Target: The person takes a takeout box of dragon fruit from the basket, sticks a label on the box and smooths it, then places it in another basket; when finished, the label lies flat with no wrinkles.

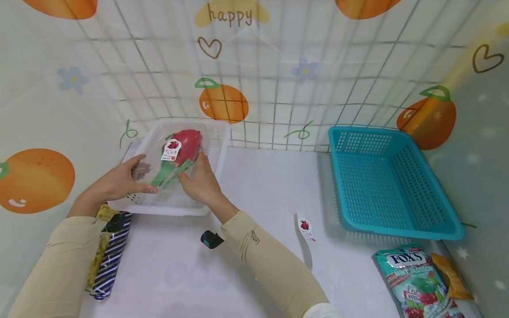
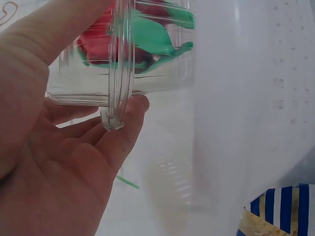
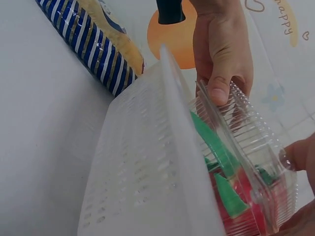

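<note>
White covers the bench (image 1: 262, 185) in the head view, and a cloth backdrop (image 1: 278, 88) printed with oranges, hearts, flowers, a grid and the word "happy" wraps around it on three sides. At the back left sits a white perforated basket (image 1: 179, 205). Over it, both hands hold a clear plastic clamshell box (image 1: 175, 159) with a red dragon fruit (image 1: 187, 143) and its green scales inside and a label on the lid. The left hand (image 1: 119, 181) grips the box's left end, thumb on top; the right hand (image 1: 200, 181) grasps its near right side. A teal perforated basket (image 1: 389, 181) stands at the back right, well apart. A loose sticker (image 1: 306, 227) lies on the bench between the baskets, a Fox's candy bag (image 1: 417, 278) at the near right, an orange packet (image 1: 449, 274) just beside it, and a blue-striped snack packet (image 1: 109, 256) at the near left under the left forearm.

Left wrist view: the left hand (image 2: 64, 162) has its fingers under the clamshell's ridged rim (image 2: 120, 64), thumb above; red and green show through the plastic. The striped packet (image 2: 280, 211) peeks in at the lower right.

Right wrist view: the white basket's wall (image 3: 147, 182) fills the middle, the box (image 3: 246, 162) is above it, the left thumb (image 3: 221, 83) presses the lid, and the striped packet (image 3: 93, 44) lies on the bench behind.
</note>
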Demonstrator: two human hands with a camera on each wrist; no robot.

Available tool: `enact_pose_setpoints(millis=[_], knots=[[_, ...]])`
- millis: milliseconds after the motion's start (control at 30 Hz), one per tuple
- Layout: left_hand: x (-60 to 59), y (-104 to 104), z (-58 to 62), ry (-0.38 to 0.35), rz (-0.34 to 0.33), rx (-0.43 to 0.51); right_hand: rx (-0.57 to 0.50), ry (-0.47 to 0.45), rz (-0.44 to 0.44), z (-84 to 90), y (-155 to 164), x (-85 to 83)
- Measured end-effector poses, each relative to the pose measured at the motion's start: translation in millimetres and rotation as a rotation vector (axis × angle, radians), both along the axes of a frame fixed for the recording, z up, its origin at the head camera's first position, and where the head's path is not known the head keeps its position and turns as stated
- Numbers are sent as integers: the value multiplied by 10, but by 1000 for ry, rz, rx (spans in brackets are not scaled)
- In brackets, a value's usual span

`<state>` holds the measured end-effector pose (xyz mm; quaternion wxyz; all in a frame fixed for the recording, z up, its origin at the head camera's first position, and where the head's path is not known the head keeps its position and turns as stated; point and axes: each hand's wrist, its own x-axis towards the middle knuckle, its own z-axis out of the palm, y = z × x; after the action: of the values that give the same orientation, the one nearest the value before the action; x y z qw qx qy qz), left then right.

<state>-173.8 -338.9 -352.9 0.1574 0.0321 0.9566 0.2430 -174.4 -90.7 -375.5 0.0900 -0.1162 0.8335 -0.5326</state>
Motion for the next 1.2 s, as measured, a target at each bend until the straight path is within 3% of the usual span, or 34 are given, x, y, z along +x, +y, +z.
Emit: enact_pose_setpoints(millis=[967, 1200], knots=[[-36, -26, -54, -6, 19, -44, 23, -2, 3, -50, -87, -53], [-55, -32, -70, -11, 24, -49, 16, 37, 12, -50, -95, -66]])
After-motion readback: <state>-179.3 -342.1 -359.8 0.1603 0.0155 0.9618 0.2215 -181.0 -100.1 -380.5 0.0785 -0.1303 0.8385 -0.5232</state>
